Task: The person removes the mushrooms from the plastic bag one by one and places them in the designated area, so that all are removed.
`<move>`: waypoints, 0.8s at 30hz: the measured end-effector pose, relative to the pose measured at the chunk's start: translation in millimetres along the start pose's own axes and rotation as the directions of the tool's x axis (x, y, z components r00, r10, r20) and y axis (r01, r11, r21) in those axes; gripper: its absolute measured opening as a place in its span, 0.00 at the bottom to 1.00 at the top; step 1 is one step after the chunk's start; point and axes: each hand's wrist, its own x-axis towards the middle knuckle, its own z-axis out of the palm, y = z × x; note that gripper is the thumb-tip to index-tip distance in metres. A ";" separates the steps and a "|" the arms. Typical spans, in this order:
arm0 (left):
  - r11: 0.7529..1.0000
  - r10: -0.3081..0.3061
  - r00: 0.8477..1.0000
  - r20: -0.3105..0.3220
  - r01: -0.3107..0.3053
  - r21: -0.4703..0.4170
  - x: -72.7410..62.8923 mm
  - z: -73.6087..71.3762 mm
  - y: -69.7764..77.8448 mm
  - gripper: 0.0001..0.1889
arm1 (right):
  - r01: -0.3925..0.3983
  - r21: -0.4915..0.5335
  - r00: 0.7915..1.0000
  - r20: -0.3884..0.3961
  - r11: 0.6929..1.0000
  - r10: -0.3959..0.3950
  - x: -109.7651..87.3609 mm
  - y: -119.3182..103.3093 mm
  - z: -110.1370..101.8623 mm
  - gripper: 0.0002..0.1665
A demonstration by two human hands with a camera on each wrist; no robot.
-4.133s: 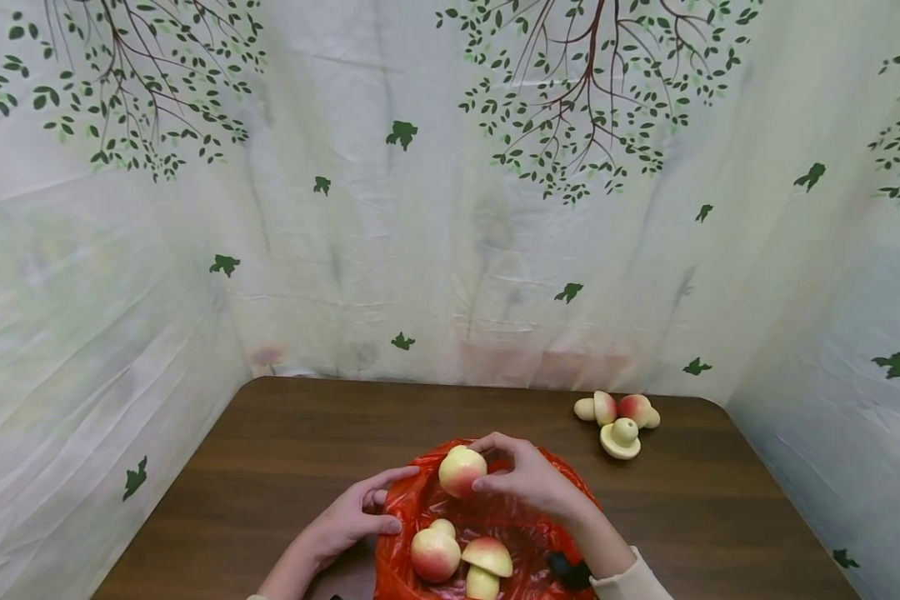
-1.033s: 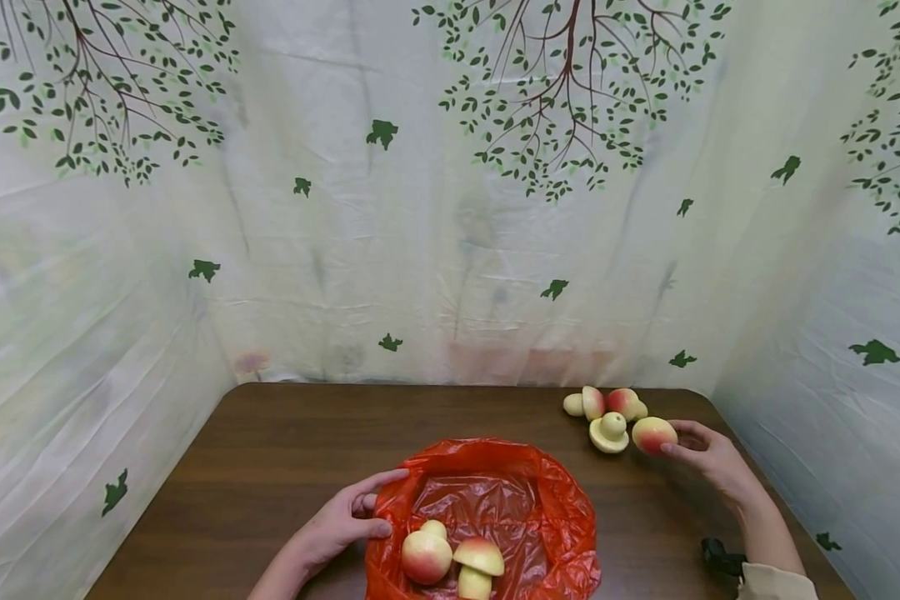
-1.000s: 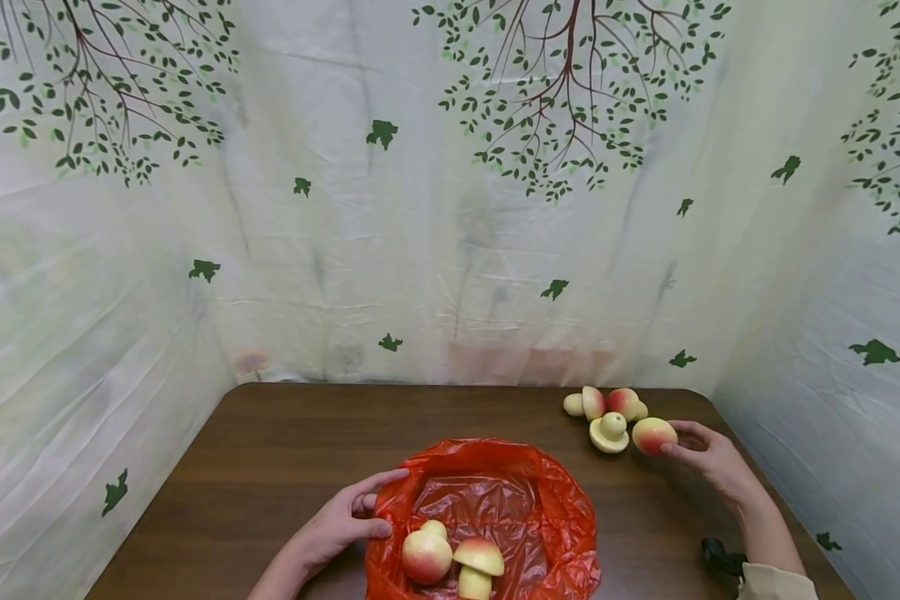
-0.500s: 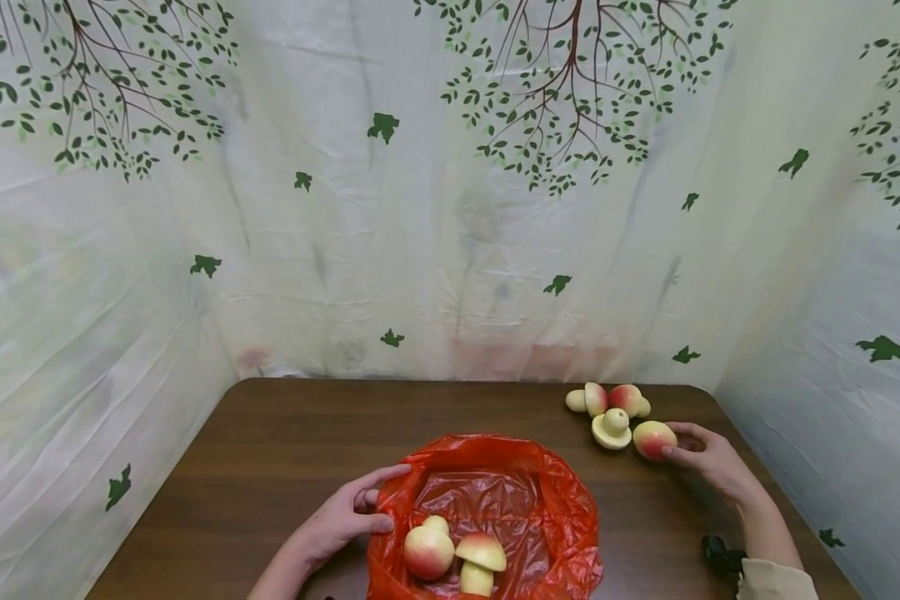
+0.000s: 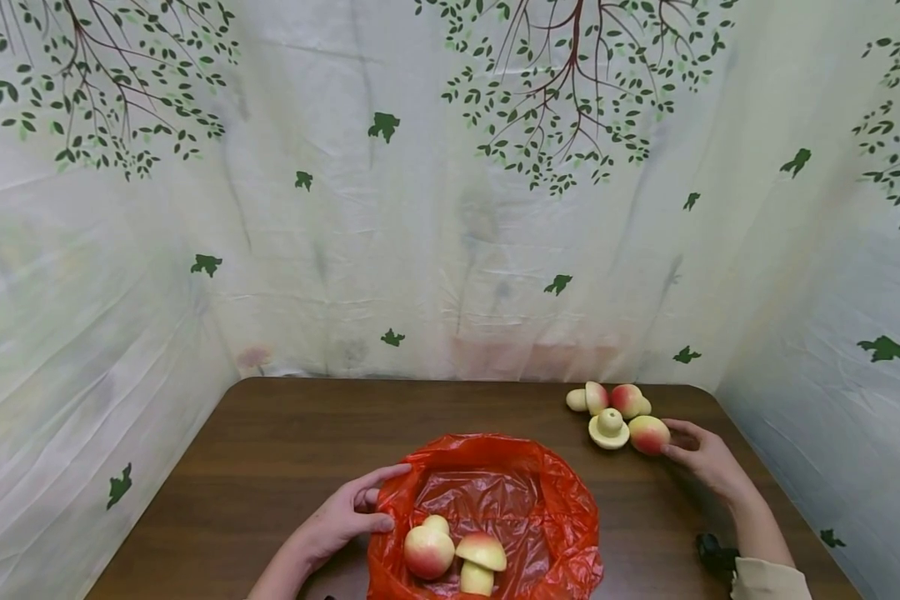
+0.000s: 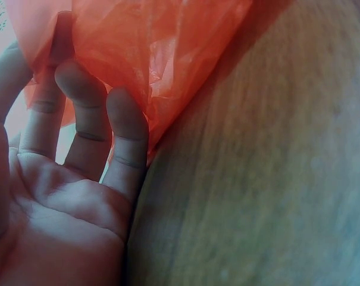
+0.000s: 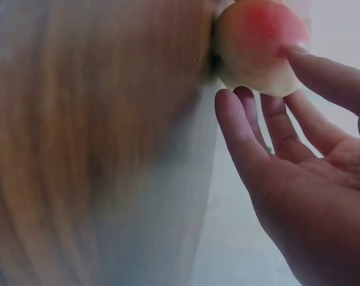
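My left hand (image 5: 345, 517) holds the left side of an open red plastic bag (image 5: 570, 508), thumb and index finger spread along its edge. In the left wrist view, the other fingers (image 6: 87, 110) lie bent against the plastic (image 6: 162, 53). At the table's far right, my right hand (image 5: 708, 462) grips a toy mushroom (image 5: 649, 435) with a red and cream cap. The right wrist view has the thumb and fingertips touching that mushroom's cap (image 7: 260, 42). It sits beside an upturned toy mushroom (image 5: 609, 428); two more, a left one (image 5: 589, 398) and a right one (image 5: 630, 401), lie behind.
Inside the bag lie a round-capped toy mushroom (image 5: 429, 552) and another (image 5: 482, 562) standing on its pale stem. The brown wooden table (image 5: 292, 450) ends at a leaf-printed curtain (image 5: 450, 250). A black device (image 5: 716, 552) is on the right wrist.
The right hand has carried a toy mushroom from above the bag to the group at far right. In the last half second it shifted slightly left against the upturned one. The left hand stays at the bag.
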 end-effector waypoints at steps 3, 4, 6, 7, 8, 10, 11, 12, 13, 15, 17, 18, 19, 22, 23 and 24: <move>1.000 -0.005 1.000 -0.001 0.005 -0.002 -0.3 0.3 0.6 0.38 | 0.001 0.012 1.000 0.002 1.000 -0.001 0.4 0.3 1.4 0.38; 1.000 -0.006 1.000 -0.001 0.006 -0.002 -0.4 0.3 0.8 0.38 | 0.003 0.015 1.000 0.005 1.000 -0.003 0.7 0.6 1.6 0.38; 1.000 -0.006 1.000 0.000 0.006 -0.005 -0.5 0.4 1.0 0.38 | 0.009 0.019 1.000 0.009 1.000 -0.009 1.1 1.0 1.7 0.38; 1.000 -0.007 1.000 0.001 0.007 -0.007 -0.6 0.4 0.9 0.38 | 0.011 0.021 1.000 0.011 1.000 -0.011 1.3 1.2 1.7 0.38; 1.000 -0.007 1.000 0.002 0.007 -0.009 -0.6 0.3 0.8 0.38 | 0.012 0.023 1.000 0.012 1.000 -0.012 1.5 1.4 1.7 0.38; 1.000 -0.006 1.000 0.004 0.006 -0.011 -0.6 0.1 0.3 0.38 | 0.010 0.022 1.000 0.012 1.000 -0.010 1.7 1.3 1.5 0.38; 1.000 -0.006 1.000 0.003 0.006 -0.011 -0.6 0.0 0.2 0.38 | 0.010 0.019 1.000 0.011 1.000 -0.011 1.5 1.2 1.5 0.38; 1.000 -0.003 1.000 0.004 0.004 -0.013 -0.8 0.1 0.4 0.38 | 0.009 0.016 1.000 0.010 1.000 -0.010 1.5 1.1 1.4 0.38; 1.000 0.000 1.000 0.004 0.000 -0.014 -1.0 0.2 0.6 0.38 | 0.009 0.012 1.000 0.008 1.000 -0.009 1.4 1.0 1.3 0.38; 1.000 0.005 1.000 0.004 -0.005 -0.017 -1.3 0.5 1.3 0.38 | 0.005 0.004 1.000 0.003 1.000 -0.005 0.8 -0.6 0.7 0.38; 1.000 0.010 1.000 0.006 -0.010 -0.019 -1.5 0.9 2.2 0.38 | 0.007 -0.002 1.000 -0.001 1.000 -0.007 0.1 -2.0 0.0 0.38; 1.000 0.016 1.000 0.008 -0.016 -0.020 -1.5 0.9 2.2 0.38 | 0.004 -0.003 1.000 -0.002 1.000 -0.004 -0.2 -2.6 -0.3 0.39; 1.000 0.015 1.000 0.009 -0.015 -0.019 -1.3 0.7 2.2 0.38 | 0.002 -0.004 1.000 -0.003 1.000 -0.002 -0.6 -3.2 -0.6 0.39; 1.000 0.007 1.000 0.010 -0.007 -0.016 -0.9 0.2 1.9 0.38 | 0.003 -0.006 1.000 -0.006 1.000 -0.003 -1.6 -4.0 -0.9 0.40; 1.000 0.006 1.000 0.010 -0.006 -0.015 -0.8 -0.1 1.9 0.38 | 0.004 -0.004 1.000 -0.009 1.000 -0.004 -1.9 -4.1 -1.1 0.40; 1.000 0.005 1.000 0.011 -0.005 -0.012 -0.7 -0.4 1.7 0.38 | 0.003 -0.003 1.000 -0.014 1.000 -0.003 -2.0 -4.4 -1.3 0.40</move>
